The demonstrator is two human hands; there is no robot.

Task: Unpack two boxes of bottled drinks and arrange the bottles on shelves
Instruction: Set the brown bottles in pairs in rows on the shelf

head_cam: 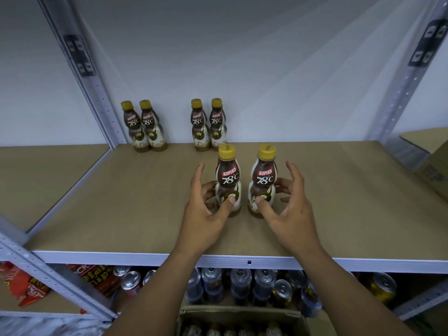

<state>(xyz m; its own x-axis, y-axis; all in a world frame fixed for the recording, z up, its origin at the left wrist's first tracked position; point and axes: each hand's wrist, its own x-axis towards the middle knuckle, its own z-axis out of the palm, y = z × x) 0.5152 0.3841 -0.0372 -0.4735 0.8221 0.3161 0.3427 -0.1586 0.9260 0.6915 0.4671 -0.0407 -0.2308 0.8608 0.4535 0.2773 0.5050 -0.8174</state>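
— Where do the drinks stand?

— Two are upright near the middle of the shelf [121, 202], side by side with a narrow gap between them. Both have yellow caps and brown-and-cream labels facing out.

— And the hands?

— The left hand [206, 209] is curled round the left bottle [228, 180]. Its thumb lies on the lower front of the label, its fingers reach behind, and the forefinger is lifted clear. The right hand [288, 207] holds the right bottle [263, 183] the same way, mirrored: thumb on the front, middle fingers against the far side, forefinger raised.

— Firm grips?

— Hard to say. The thumbs touch, but the outer fingers of the right hand look loose and may not be on the plastic.

— Anything else on the shelf?

— At its back, against the wall, are four more of the same drink in two pairs: the left pair [144, 127] by the rear upright, the right pair [208, 126] just behind the left bottle. At the shelf's right end sits a cardboard box [431, 161].

— Below the shelf?

— Drink cans [242, 284] stand in rows under its front edge, with red snack bags [24, 284] further left. Lower still is an open carton [242, 318]. Its contents are dim, though they look like bottle tops.
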